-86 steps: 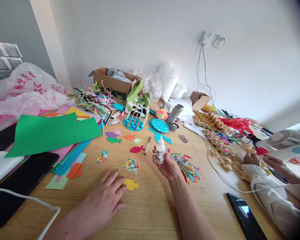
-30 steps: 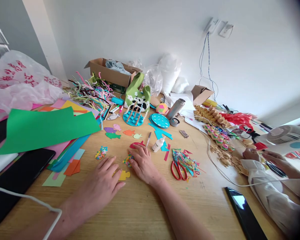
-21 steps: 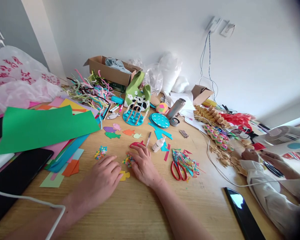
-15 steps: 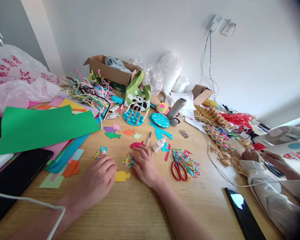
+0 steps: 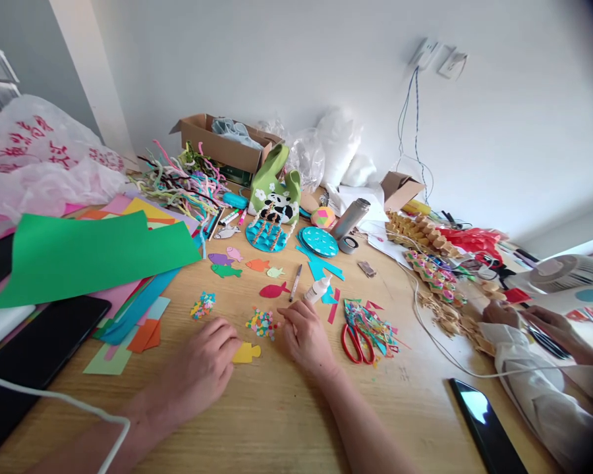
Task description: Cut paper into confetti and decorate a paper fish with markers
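My left hand (image 5: 205, 359) lies flat on the wooden table (image 5: 286, 421), fingers loosely spread, its fingertips touching the tail end of a yellow paper fish (image 5: 247, 353). My right hand (image 5: 305, 336) rests knuckles up just right of a small pile of coloured paper dots (image 5: 260, 323). Its fingertips are drawn together at the pile's edge; whether they pinch a dot is too small to see. A white glue bottle (image 5: 318, 289) lies on its side beyond the right hand, next to a red paper fish (image 5: 273, 290) and a pen (image 5: 295, 283).
Red scissors (image 5: 358, 342) sit among paper scraps to the right. A second dot pile (image 5: 203, 305), coloured paper sheets (image 5: 84, 253), a tablet (image 5: 34, 355) and a white cable lie left. Another person's hands (image 5: 518, 322) work at far right, near a phone (image 5: 484, 424).
My right hand laid the glue bottle down on the table, reached over the dot pile, then drew back to its right edge. My left hand stayed by the yellow fish.
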`<action>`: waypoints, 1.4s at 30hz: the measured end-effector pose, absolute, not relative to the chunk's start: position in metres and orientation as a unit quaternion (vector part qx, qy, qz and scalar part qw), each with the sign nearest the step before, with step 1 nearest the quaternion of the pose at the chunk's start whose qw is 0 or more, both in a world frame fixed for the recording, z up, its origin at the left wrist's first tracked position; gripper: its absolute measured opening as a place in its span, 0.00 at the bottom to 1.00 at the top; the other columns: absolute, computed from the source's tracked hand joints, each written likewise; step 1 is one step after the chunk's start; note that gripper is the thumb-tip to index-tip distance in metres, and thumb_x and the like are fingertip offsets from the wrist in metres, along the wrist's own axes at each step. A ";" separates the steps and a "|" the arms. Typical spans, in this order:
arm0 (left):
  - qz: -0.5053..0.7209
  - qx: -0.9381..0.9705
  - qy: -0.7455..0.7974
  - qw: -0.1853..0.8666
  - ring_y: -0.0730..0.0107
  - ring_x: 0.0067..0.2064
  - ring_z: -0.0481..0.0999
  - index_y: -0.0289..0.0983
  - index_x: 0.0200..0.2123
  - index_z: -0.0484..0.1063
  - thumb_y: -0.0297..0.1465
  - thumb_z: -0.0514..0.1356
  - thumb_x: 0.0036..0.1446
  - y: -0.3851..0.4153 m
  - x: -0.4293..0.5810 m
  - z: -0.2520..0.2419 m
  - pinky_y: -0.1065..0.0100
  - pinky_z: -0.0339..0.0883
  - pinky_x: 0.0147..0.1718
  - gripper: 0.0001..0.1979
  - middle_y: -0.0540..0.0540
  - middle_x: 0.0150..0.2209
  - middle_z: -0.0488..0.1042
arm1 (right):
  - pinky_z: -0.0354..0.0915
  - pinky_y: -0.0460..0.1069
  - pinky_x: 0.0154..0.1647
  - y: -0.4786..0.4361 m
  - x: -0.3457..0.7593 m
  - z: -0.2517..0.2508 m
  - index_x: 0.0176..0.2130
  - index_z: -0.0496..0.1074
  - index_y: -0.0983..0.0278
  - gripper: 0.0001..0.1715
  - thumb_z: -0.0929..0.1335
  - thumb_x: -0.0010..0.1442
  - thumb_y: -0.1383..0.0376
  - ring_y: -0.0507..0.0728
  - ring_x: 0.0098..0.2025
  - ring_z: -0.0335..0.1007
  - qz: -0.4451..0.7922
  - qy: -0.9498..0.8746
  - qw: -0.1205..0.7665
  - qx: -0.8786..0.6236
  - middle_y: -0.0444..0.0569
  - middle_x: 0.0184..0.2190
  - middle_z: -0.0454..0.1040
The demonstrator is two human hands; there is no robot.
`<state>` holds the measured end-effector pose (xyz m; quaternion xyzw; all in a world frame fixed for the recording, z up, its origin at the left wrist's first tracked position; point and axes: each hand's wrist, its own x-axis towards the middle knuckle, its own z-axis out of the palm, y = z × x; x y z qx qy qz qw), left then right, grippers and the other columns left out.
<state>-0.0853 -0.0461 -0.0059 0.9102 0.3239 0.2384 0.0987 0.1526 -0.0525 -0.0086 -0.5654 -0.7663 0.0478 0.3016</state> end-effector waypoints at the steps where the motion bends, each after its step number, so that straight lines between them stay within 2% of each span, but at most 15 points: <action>1: 0.238 0.911 0.321 0.103 0.62 0.44 0.71 0.37 0.38 0.73 0.16 0.51 0.51 -0.048 -0.084 -0.006 0.59 0.71 0.45 0.17 0.46 0.38 0.74 | 0.63 0.52 0.37 -0.052 0.152 -0.009 0.42 0.76 0.68 0.16 0.61 0.62 0.72 0.58 0.36 0.65 0.047 -0.756 0.328 -0.565 0.53 0.31 0.71; 5: 0.239 0.909 0.322 0.110 0.62 0.46 0.72 0.39 0.41 0.72 0.15 0.50 0.47 -0.053 -0.080 -0.004 0.60 0.71 0.46 0.21 0.47 0.42 0.75 | 0.65 0.50 0.36 -0.047 0.144 -0.008 0.43 0.75 0.66 0.12 0.63 0.64 0.69 0.57 0.36 0.68 0.067 -0.737 0.381 -0.554 0.51 0.31 0.72; 9: 0.304 0.888 0.327 0.111 0.64 0.44 0.73 0.40 0.44 0.70 0.15 0.50 0.44 -0.049 -0.080 -0.005 0.62 0.72 0.46 0.25 0.47 0.42 0.75 | 0.65 0.50 0.36 -0.037 0.129 0.000 0.44 0.74 0.64 0.10 0.65 0.65 0.66 0.56 0.35 0.69 0.088 -0.763 0.374 -0.520 0.49 0.31 0.73; 14: 0.365 0.872 0.315 0.085 0.65 0.41 0.75 0.38 0.47 0.69 0.15 0.49 0.43 -0.038 -0.085 -0.008 0.64 0.73 0.42 0.28 0.46 0.39 0.76 | 0.65 0.50 0.37 -0.003 0.124 0.026 0.40 0.76 0.63 0.11 0.64 0.66 0.64 0.56 0.35 0.71 0.087 -0.748 0.368 -0.546 0.50 0.30 0.75; 17: 0.375 0.871 0.308 0.073 0.66 0.40 0.75 0.38 0.47 0.69 0.15 0.49 0.44 -0.034 -0.088 -0.007 0.64 0.73 0.42 0.27 0.47 0.38 0.76 | 0.65 0.50 0.41 0.019 0.133 0.038 0.41 0.77 0.64 0.13 0.62 0.65 0.70 0.58 0.41 0.72 0.062 -0.711 0.295 -0.635 0.52 0.35 0.76; 21: 0.395 0.865 0.306 0.054 0.66 0.40 0.75 0.38 0.46 0.70 0.16 0.49 0.46 -0.032 -0.090 -0.006 0.65 0.72 0.42 0.25 0.47 0.38 0.77 | 0.62 0.49 0.47 0.034 0.147 0.032 0.45 0.77 0.66 0.22 0.61 0.58 0.79 0.59 0.47 0.71 0.044 -0.681 0.097 -0.725 0.56 0.42 0.76; 23: 0.410 0.859 0.303 0.050 0.67 0.40 0.75 0.38 0.45 0.71 0.17 0.49 0.47 -0.032 -0.090 -0.005 0.66 0.72 0.41 0.24 0.47 0.38 0.77 | 0.61 0.49 0.47 0.038 0.149 0.024 0.45 0.77 0.66 0.24 0.62 0.55 0.81 0.59 0.47 0.69 0.041 -0.681 0.036 -0.730 0.56 0.43 0.75; 31: 0.403 0.854 0.314 0.099 0.66 0.39 0.75 0.41 0.44 0.72 0.17 0.50 0.48 -0.033 -0.088 -0.005 0.65 0.73 0.41 0.23 0.49 0.36 0.78 | 0.59 0.51 0.43 0.058 0.137 0.017 0.40 0.77 0.67 0.13 0.63 0.62 0.74 0.62 0.45 0.68 -0.010 -0.710 -0.004 -0.704 0.59 0.40 0.74; 36: 0.404 0.853 0.310 0.110 0.66 0.38 0.75 0.40 0.44 0.73 0.17 0.50 0.48 -0.034 -0.087 -0.005 0.65 0.73 0.40 0.23 0.48 0.36 0.77 | 0.57 0.52 0.44 0.054 0.131 0.012 0.36 0.78 0.68 0.12 0.65 0.58 0.76 0.62 0.44 0.67 -0.008 -0.722 -0.018 -0.691 0.59 0.38 0.74; 42: 0.365 0.856 0.338 0.136 0.64 0.42 0.73 0.40 0.44 0.72 0.17 0.50 0.49 -0.035 -0.087 -0.011 0.61 0.73 0.44 0.22 0.47 0.39 0.76 | 0.58 0.52 0.44 0.033 0.100 0.014 0.35 0.78 0.68 0.12 0.64 0.57 0.75 0.63 0.44 0.65 0.000 -0.758 -0.032 -0.651 0.58 0.37 0.74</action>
